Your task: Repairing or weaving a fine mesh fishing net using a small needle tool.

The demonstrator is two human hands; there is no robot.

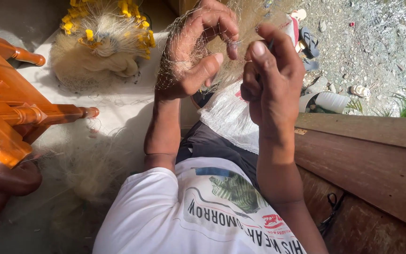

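Sunlit gravel ground [377, 42] is showing at the top right, with sandals [308, 44] lying on it, and a dark wooden plank [367, 155] is running along the right side. I am looking down from the head camera at two raised hands working a fine, pale fishing net [184, 61].

My left hand [198, 51] is curling closed around a gathered bunch of the net – the mesh is draping over the knuckles and wrist. My right hand [271, 80] is pinching shut on a thin dark tool [269, 46]; I cannot tell exactly what it is. The two hands are sitting just beside each other, not quite touching.

More net is trailing down across the lap and spreading over a white sheet [118, 103] on the left. A heaped bundle of net with yellow floats [102, 42] is resting further away, near an orange wooden chair [10, 113].

I am judging the net to be very light, soft and limp, easily snagged or tangled – best taken by a gathered bunch, not single strands.
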